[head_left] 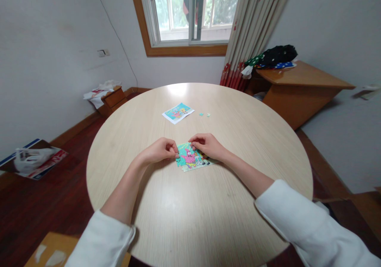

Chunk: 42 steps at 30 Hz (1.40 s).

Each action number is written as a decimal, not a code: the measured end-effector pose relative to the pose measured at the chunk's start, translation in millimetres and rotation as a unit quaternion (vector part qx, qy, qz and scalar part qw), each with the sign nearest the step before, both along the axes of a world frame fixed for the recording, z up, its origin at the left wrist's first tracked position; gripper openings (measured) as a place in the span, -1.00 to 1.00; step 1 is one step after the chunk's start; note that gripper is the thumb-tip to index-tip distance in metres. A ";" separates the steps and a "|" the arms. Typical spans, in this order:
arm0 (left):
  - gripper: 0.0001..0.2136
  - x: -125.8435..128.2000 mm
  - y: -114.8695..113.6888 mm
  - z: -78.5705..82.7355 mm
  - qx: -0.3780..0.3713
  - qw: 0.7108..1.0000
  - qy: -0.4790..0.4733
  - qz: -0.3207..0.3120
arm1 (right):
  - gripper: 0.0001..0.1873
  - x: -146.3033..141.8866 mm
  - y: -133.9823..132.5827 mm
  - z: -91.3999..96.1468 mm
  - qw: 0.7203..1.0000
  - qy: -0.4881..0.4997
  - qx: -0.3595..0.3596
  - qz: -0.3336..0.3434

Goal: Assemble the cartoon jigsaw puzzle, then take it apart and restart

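Seen from my head camera, my left hand (166,149) meets the left edge of a cartoon jigsaw puzzle (189,158) at the center of the frame, thumb and fingertips drawn close; whether they pinch a piece, I cannot tell. My right hand (207,144) curls over its upper right, its grip equally unclear. Above on the pale round surface (208,215), just over mid-frame, lie a printed picture (177,113) and two loose pieces (201,114).
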<state>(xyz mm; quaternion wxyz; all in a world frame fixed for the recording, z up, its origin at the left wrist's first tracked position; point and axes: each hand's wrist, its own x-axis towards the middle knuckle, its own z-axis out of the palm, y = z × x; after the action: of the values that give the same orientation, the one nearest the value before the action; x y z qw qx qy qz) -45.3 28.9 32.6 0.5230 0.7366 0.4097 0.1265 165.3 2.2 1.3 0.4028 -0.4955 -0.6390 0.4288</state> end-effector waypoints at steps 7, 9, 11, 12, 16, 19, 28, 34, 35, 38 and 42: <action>-0.84 1.7 -0.1 -1.6 0.006 1.000 0.000 0.003 | -0.85 -0.6 -0.5 0.7 1.000 -0.004 0.005 0.000; -0.83 1.9 0.3 -2.2 0.010 1.000 0.001 0.007 | -0.85 -0.7 -0.5 0.4 1.000 -0.005 0.006 0.001; -0.82 2.2 0.5 -2.7 0.018 1.000 0.007 0.009 | -0.85 -0.8 -0.3 0.3 1.000 -0.007 0.007 0.001; -0.82 2.4 0.5 -2.9 0.023 1.000 0.011 0.009 | -0.85 -0.9 -0.2 0.2 1.000 -0.007 0.007 0.001; -0.85 3.4 0.1 -4.4 0.037 0.999 0.026 0.005 | -0.85 -1.1 0.1 -0.1 1.000 -0.005 0.005 0.002; -0.88 3.9 -0.2 -5.4 0.052 0.998 0.028 0.002 | -0.84 -1.0 0.1 -0.5 1.000 -0.005 0.007 0.002; -0.87 2.1 1.1 -7.3 0.096 0.994 0.052 -0.011 | -0.85 -1.1 0.2 -1.0 1.000 -0.003 0.004 -0.002; -0.85 3.2 0.8 -7.7 0.095 0.995 0.038 -0.012 | -0.85 -0.1 1.4 -1.4 1.000 0.014 0.002 0.001; -0.86 3.2 1.6 -7.7 0.102 0.994 0.031 0.002 | -0.85 1.0 2.6 -1.7 1.000 0.020 0.007 -0.006; -0.87 1.4 6.6 -7.9 0.151 0.984 0.003 0.097 | -0.85 7.8 8.5 -3.2 0.998 0.028 0.038 -0.052; -0.90 -3.5 14.4 -9.6 0.223 0.956 0.025 0.190 | -0.81 27.5 21.3 -8.6 0.981 -0.053 0.108 -0.150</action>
<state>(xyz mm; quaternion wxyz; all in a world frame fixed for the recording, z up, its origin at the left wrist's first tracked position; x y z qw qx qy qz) -48.8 43.4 23.0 0.3015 0.7459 0.5163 0.2935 192.8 23.5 -7.3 0.4793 -0.5614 -0.6205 0.2645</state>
